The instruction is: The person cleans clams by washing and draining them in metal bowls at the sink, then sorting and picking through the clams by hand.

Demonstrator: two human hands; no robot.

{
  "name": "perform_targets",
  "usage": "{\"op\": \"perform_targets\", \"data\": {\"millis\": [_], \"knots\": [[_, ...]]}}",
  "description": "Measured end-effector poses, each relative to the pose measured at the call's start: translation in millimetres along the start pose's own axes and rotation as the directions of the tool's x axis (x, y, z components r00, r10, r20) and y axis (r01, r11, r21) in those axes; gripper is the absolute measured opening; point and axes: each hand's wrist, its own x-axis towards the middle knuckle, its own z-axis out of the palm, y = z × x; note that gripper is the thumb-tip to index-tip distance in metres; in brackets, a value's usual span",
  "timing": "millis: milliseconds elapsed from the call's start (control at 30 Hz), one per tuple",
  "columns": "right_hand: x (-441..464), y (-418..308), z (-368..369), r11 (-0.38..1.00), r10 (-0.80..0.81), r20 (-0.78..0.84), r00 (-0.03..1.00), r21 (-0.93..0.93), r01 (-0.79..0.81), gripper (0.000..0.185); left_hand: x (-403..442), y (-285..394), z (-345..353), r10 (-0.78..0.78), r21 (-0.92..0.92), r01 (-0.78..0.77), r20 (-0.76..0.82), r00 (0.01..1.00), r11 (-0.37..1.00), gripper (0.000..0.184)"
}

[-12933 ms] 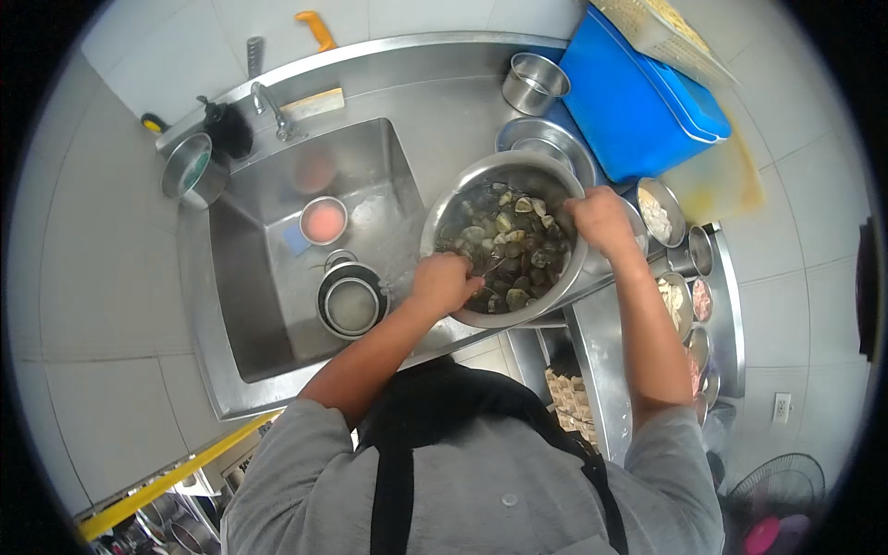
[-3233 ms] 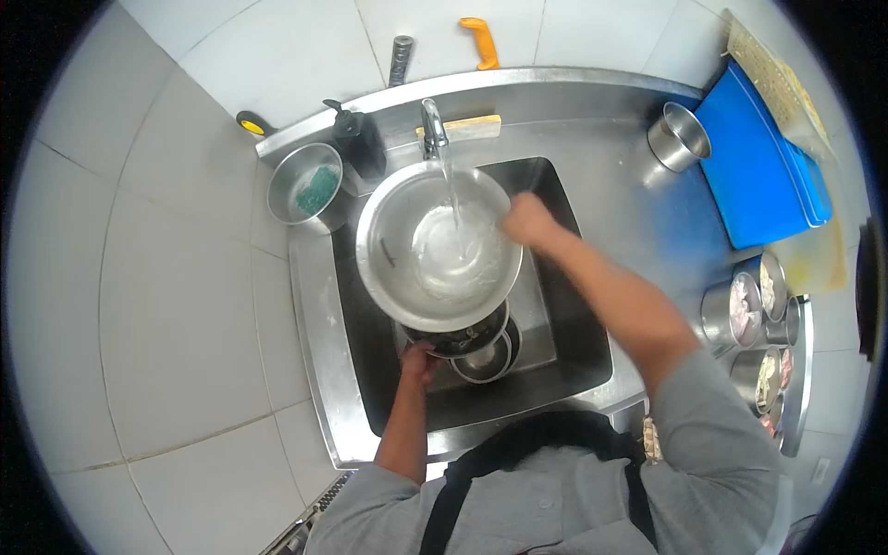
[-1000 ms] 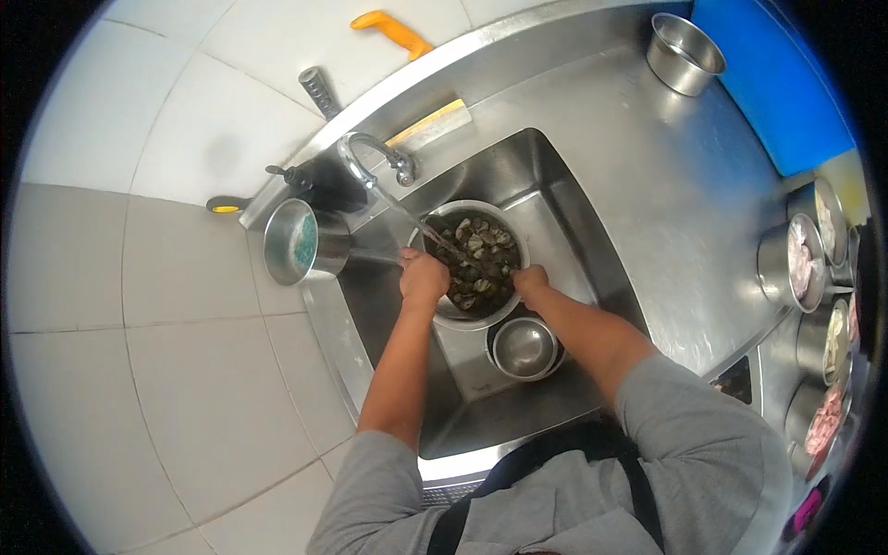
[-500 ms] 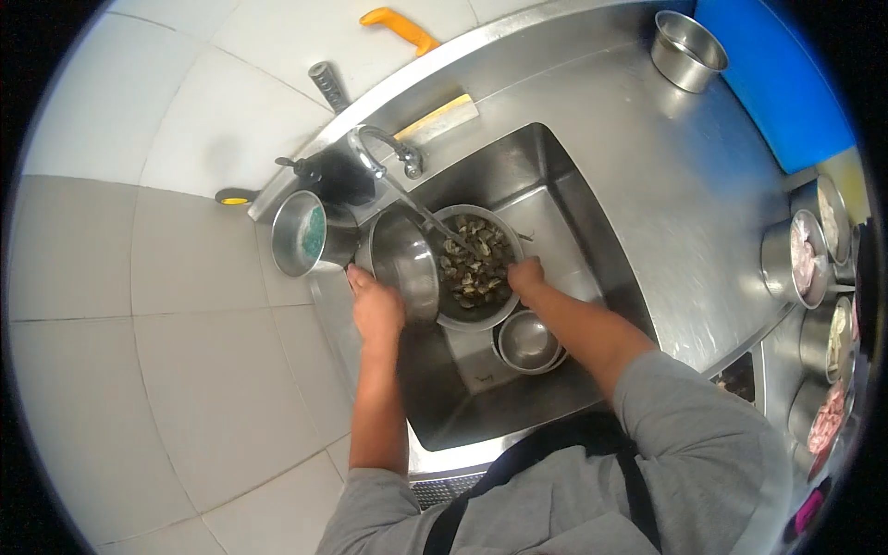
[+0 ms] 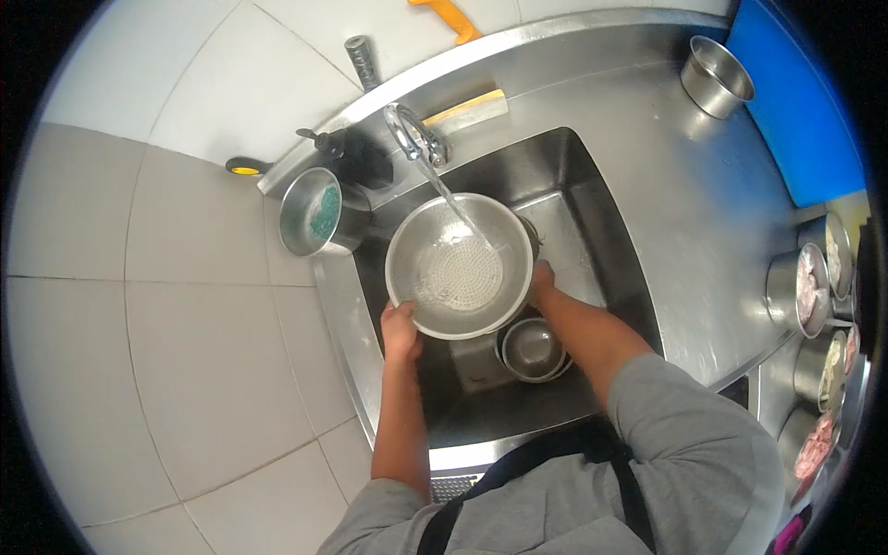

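Note:
My left hand (image 5: 401, 331) grips the lower left rim of a metal colander (image 5: 462, 273), thumb over the edge. The colander faces up under a stream of water (image 5: 435, 180) from the faucet (image 5: 407, 129). My right hand (image 5: 543, 282) is at the colander's right side, closed on the edge of a bowl (image 5: 534, 239) beneath it. That bowl is almost wholly covered, so its contents are hidden, and the right fingertips are out of sight. Just below, small metal bowls (image 5: 535, 351) sit stacked on the sink bottom.
The sink (image 5: 601, 240) surrounds my hands. At its left stand a metal pot (image 5: 298, 217) with a green scrubber and a dark bottle (image 5: 365, 157). A metal pot (image 5: 717, 79) and a blue board (image 5: 786, 102) are at the far right; food containers (image 5: 795, 291) line the right edge.
My left hand has swung the colander from a tilted position at the left to face up over the shell-filled bowl, now hidden. Water now falls into the colander. The view has shifted slightly.

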Motion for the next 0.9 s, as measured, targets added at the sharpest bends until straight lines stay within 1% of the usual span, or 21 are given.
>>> {"op": "perform_targets", "data": {"millis": [67,100,167,200,233,300,333,367,400,433,467,500,533,567,633,700,767,800,833,867,900], "knots": [[0.1,-0.2,-8.6,0.924,0.375,-0.149,0.915,-0.014,-0.382,0.031,7.5,-7.6,4.5,-0.019,-0.066,0.019,-0.003,1.000,0.998,0.038],[-5.4,-6.4,-17.2,0.923,0.378,-0.153,0.913,-0.017,-0.385,0.031,6.1,-7.3,12.4,-0.045,-0.134,0.044,-0.003,0.999,0.990,0.039],[-13.8,-4.3,-33.4,0.903,0.419,0.086,0.904,0.057,-0.425,0.035,4.2,-13.6,22.4,-0.102,-0.161,0.096,-0.027,0.994,0.982,0.037],[-8.6,4.8,-35.9,0.901,0.426,0.081,0.901,0.049,-0.431,0.035,6.7,-18.4,26.9,-0.116,-0.209,0.109,-0.020,0.993,0.972,0.035],[-2.8,8.6,-38.7,0.948,0.293,0.192,0.937,-0.185,-0.259,0.034,9.6,-21.8,30.9,-0.127,-0.255,0.119,-0.014,0.992,0.959,0.034],[1.5,-1.0,-47.7,0.923,0.180,0.331,0.926,-0.383,-0.043,0.034,18.4,-26.9,39.0,-0.062,-0.213,0.051,-0.046,0.997,0.976,0.031],[-8.4,-25.8,-64.7,0.914,0.274,0.385,0.881,0.181,-0.363,0.034,23.8,-29.6,40.6,0.008,-0.169,-0.021,-0.074,0.997,0.985,0.029],[-19.1,-46.9,-76.7,0.513,0.307,0.480,0.822,0.644,-0.567,0.034,31.3,-33.7,37.4,0.004,-0.175,-0.018,-0.077,0.997,0.984,0.029],[-20.3,-55.7,-80.2,0.522,0.307,0.478,0.823,0.638,-0.565,0.034,43.9,-40.1,32.2,0.086,-0.092,-0.096,-0.114,0.990,0.991,0.026],[-21.3,-64.7,-84.2,0.882,0.158,-0.047,0.986,0.457,-0.120,0.028,54.6,-47.5,27.6,0.168,-0.009,-0.171,-0.144,0.975,0.985,0.024],[-24.5,-72.7,-88.7,0.970,-0.221,-0.454,0.863,-0.015,0.241,0.023,65.8,-61.0,20.1,0.164,-0.020,-0.169,-0.146,0.975,0.985,0.024],[-35.0,-89.0,-93.6,0.970,-0.226,-0.453,0.862,-0.026,0.241,0.023,76.7,-76.0,12.3,0.109,0.029,-0.106,-0.148,0.983,0.994,0.023],[-49.5,-113.0,-96.0,0.927,-0.358,-0.149,0.922,0.060,0.370,0.029,81.4,-84.6,9.9,0.055,0.077,-0.043,-0.152,0.987,0.996,0.022],[-60.8,-132.4,-92.0,0.872,-0.482,0.158,0.862,0.184,0.454,0.035,76.1,-85.5,17.3,0.052,0.068,-0.042,-0.152,0.987,0.997,0.022],[-61.2,-166.4,-72.0,0.779,-0.240,0.374,0.896,0.624,-0.052,0.029,49.9,-75.4,49.3,-0.104,-0.042,0.101,-0.079,0.991,0.994,0.024],[-47.0,-190.3,-54.9,0.546,-0.169,0.570,0.804,0.733,-0.406,0.027,34.9,-67.5,67.8,-0.113,-0.102,0.110,-0.026,0.993,0.989,0.027],[-49.0,-207.6,-41.2,0.598,-0.193,0.653,0.733,0.670,-0.439,0.031,46.9,-80.7,66.8,-0.186,-0.249,0.180,0.000,0.983,0.952,0.030],[-52.0,-213.5,-39.0,0.644,-0.202,0.731,0.652,0.601,-0.474,0.035,53.9,-83.1,64.3,-0.171,-0.177,0.158,-0.063,0.983,0.972,0.032],[-52.9,-215.0,-40.8,0.653,-0.197,0.732,0.653,0.594,-0.470,0.035,58.9,-85.4,58.2,-0.174,-0.188,0.159,-0.061,0.983,0.969,0.032],[-49.6,-211.7,-42.5,0.970,-0.234,0.734,0.638,0.216,0.107,0.043,60.0,-80.0,53.1,-0.161,-0.258,0.141,-0.058,0.985,0.956,0.034],[-42.8,-204.5,-42.4,0.724,-0.253,0.756,0.604,-0.266,0.637,0.052,60.7,-72.6,49.4,-0.146,-0.325,0.120,-0.057,0.988,0.938,0.036]]}}
